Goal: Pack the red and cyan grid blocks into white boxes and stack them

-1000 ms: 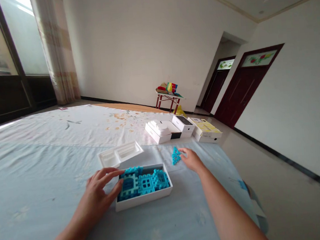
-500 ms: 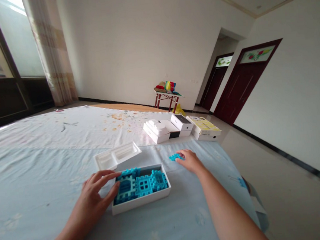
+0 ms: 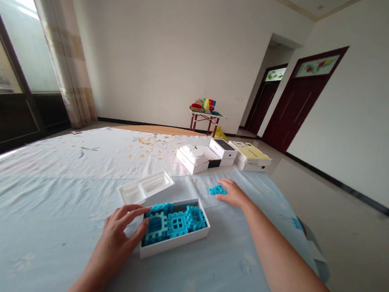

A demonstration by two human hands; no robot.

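Note:
A white open box (image 3: pixel 176 245) holding several blue notched plastic pieces (image 3: pixel 177 224) lies on the light blue cloth. At its left end is my left hand (image 3: pixel 123 227), thumb and fingers apart, fingertips at the box's edge and the nearest pieces. To the right, beyond the box, a small blue piece (image 3: pixel 218 190) rests on the cloth. My right hand (image 3: pixel 231 192) is beside that piece with thumb and fingers spread around its right side, not closed on it.
Behind the box sits a white plastic tray (image 3: pixel 147 188). Farther back are a white box with white items (image 3: pixel 194 158), a phone box (image 3: pixel 222 148) and a yellow-topped box (image 3: pixel 251 154). The cloth-covered table (image 3: pixel 67 211) has its edge at the right.
The fingers of my right hand have opened away from the small blue piece, which lies on the cloth. The whole view has shifted slightly.

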